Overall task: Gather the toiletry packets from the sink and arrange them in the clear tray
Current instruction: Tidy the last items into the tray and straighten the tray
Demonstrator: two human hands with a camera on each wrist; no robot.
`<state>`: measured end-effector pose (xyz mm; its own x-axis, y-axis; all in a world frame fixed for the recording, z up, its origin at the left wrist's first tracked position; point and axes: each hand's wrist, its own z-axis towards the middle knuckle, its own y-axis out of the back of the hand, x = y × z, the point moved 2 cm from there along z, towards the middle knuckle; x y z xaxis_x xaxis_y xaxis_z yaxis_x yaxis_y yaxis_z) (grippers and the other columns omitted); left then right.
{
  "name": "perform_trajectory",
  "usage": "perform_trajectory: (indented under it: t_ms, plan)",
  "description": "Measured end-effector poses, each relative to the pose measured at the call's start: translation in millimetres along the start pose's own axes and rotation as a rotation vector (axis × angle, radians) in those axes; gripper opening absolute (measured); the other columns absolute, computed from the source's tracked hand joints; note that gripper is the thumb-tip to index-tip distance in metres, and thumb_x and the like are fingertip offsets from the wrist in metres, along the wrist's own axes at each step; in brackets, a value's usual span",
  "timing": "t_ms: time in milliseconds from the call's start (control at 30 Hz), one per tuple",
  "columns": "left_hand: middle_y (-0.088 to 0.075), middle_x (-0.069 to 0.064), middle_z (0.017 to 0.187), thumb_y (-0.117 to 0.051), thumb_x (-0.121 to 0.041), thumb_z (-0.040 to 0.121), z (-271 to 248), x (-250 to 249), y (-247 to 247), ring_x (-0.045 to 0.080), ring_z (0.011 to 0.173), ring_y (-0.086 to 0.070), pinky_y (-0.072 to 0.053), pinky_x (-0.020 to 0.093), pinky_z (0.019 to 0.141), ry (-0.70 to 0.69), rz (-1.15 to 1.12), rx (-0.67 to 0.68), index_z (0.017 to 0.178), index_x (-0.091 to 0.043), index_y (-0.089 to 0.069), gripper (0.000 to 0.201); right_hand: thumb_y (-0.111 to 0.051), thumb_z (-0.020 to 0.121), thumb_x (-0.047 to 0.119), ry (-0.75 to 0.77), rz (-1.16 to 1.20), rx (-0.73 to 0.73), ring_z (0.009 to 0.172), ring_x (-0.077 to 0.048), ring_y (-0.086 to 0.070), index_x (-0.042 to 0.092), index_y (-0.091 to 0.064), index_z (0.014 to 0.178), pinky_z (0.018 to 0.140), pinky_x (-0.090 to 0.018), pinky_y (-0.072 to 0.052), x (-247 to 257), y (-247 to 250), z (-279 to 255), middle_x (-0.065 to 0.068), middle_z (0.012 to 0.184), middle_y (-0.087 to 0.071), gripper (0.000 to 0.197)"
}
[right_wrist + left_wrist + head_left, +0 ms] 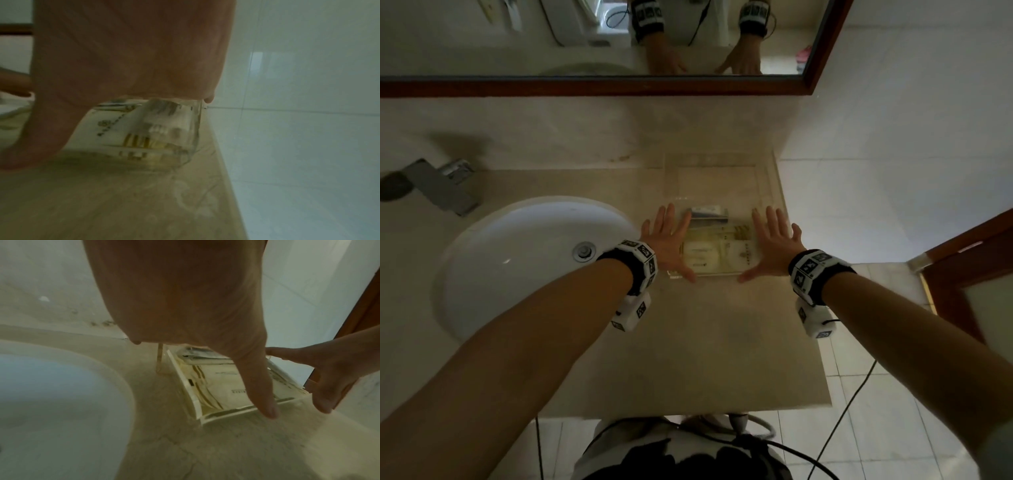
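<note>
cream and yellow toiletry packets (717, 248) lie in the clear plastic tray (705, 274), centre frame, on the beige counter. left hand (667, 240) and right hand (774, 241) flank it, fingers straight, gripping nothing. risk: an uneven push could skew the light tray or ride packets over its low wall.

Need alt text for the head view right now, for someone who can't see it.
Both hands, left hand and right hand, lie open with fingers spread on either side of a clear tray of toiletry packets on a beige counter. A white sink sits left, a mirror above.
</note>
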<state>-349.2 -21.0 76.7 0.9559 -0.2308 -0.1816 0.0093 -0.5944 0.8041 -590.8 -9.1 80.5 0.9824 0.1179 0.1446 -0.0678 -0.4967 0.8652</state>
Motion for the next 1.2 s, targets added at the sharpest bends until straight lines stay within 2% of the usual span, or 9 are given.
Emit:
perform_trajectory:
  t_ms: [133,267,433,600,700,800,1000,1100,1200]
  plan:
    - [0.04,0.008,0.15,-0.076,-0.067,0.057,-2.6,0.9,2.6,0.027,0.141,0.033,0.007,0.058,0.114,0.027,0.054,0.007,0.144,-0.024,0.032,0.146,-0.079,0.051,0.067,0.002,-0.094,0.002,0.144,-0.03,0.024,0.017,0.026,0.147,0.116,-0.058,0.002,-2.3,0.1,-0.9,-0.01,0.156,0.027,0.15]
    - [0.037,0.007,0.152,-0.074,-0.067,0.061,-8.0,2.7,5.9,0.025,0.143,0.03,0.003,0.058,0.115,0.051,0.094,0.012,0.146,-0.015,0.027,0.141,-0.077,0.052,0.068,-0.006,-0.164,-0.026,0.147,-0.03,0.014,0.013,0.019,0.149,0.115,-0.059,-0.006,-1.6,4.4,2.8,-0.009,0.159,0.018,0.147]
    - [0.03,0.013,0.155,-0.071,-0.068,0.063,-8.7,-6.5,10.5,0.031,0.145,0.023,-0.003,0.059,0.116,0.082,0.163,0.004,0.148,-0.01,0.021,0.138,-0.075,0.055,0.069,0.01,-0.231,-0.067,0.147,-0.03,0.0,0.013,0.005,0.15,0.113,-0.06,-0.016,-0.6,10.1,5.0,-0.008,0.159,0.003,0.136]
    - [0.022,0.017,0.157,-0.069,-0.065,0.069,-9.6,-11.5,15.3,0.035,0.146,0.014,-0.007,0.058,0.115,0.079,0.221,-0.014,0.15,-0.007,0.015,0.13,-0.074,0.062,0.066,0.002,-0.172,-0.084,0.147,-0.029,0.001,0.014,0.0,0.151,0.111,-0.06,-0.021,-1.2,11.6,1.0,-0.005,0.159,0.003,0.127]
    - [0.013,0.015,0.158,-0.068,-0.061,0.072,-8.6,-5.8,19.5,0.034,0.147,0.005,-0.011,0.059,0.115,0.051,0.22,-0.054,0.151,-0.011,0.005,0.119,-0.074,0.062,0.065,-0.01,-0.086,-0.121,0.146,-0.029,-0.001,0.013,-0.006,0.15,0.109,-0.061,-0.027,1.7,10.7,3.1,-0.004,0.158,-0.002,0.123]
    - [0.009,0.013,0.159,-0.066,-0.059,0.075,-9.4,-3.3,23.1,0.033,0.147,0.003,-0.013,0.059,0.115,0.04,0.218,-0.07,0.151,-0.013,0.002,0.112,-0.075,0.061,0.064,-0.016,-0.046,-0.137,0.145,-0.028,-0.001,0.014,-0.008,0.15,0.107,-0.059,-0.031,0.9,8.9,5.5,-0.003,0.157,-0.005,0.122]
    - [-0.008,0.014,0.157,-0.063,-0.065,0.073,-3.8,-4.4,24.6,0.034,0.143,-0.011,-0.022,0.057,0.11,0.047,0.233,-0.115,0.149,-0.014,-0.014,0.104,-0.077,0.065,0.057,-0.011,0.002,-0.202,0.144,-0.026,-0.011,0.019,-0.016,0.148,0.102,-0.055,-0.043,-5.2,11.8,10.7,-0.003,0.155,-0.017,0.11]
    - [-0.008,0.014,0.156,-0.063,-0.065,0.073,-2.8,-6.0,24.0,0.034,0.142,-0.012,-0.022,0.056,0.11,0.048,0.241,-0.117,0.148,-0.012,-0.015,0.104,-0.078,0.066,0.053,0.01,0.027,-0.209,0.143,-0.026,-0.011,0.023,-0.026,0.144,0.101,-0.055,-0.043,-5.1,8.6,8.2,-0.005,0.153,-0.019,0.099]
    - [-0.008,0.014,0.156,-0.064,-0.063,0.073,-3.5,-5.0,24.7,0.034,0.142,-0.012,-0.022,0.055,0.111,0.046,0.233,-0.124,0.148,-0.012,-0.015,0.103,-0.075,0.068,0.056,0.023,0.007,-0.179,0.146,-0.027,-0.002,0.027,-0.033,0.14,0.103,-0.055,-0.038,-6.8,4.3,6.9,-0.004,0.157,-0.01,0.088]
